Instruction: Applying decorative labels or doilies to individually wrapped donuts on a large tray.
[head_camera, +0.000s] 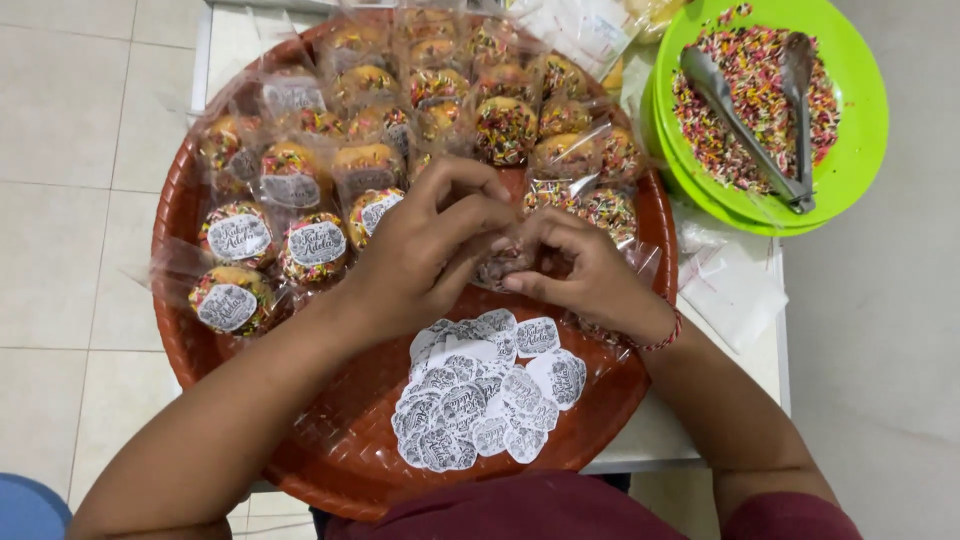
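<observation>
My left hand (425, 245) and my right hand (585, 270) meet over the middle of a round red woven tray (340, 440). Between their fingertips sits a small clear-wrapped doughnut (503, 265), mostly hidden by the fingers. A pile of white round stickers (485, 395) with dark lettering lies on the tray just below the hands. Several wrapped sprinkle doughnuts (400, 120) fill the tray's far half; those at the left (238, 235) carry stickers.
A green plate (860, 130) at the upper right holds coloured sprinkles and metal tongs (750, 120). Clear plastic bags (735, 285) lie right of the tray on a white table. Tiled floor shows at both sides, and a blue object (25, 505) sits bottom left.
</observation>
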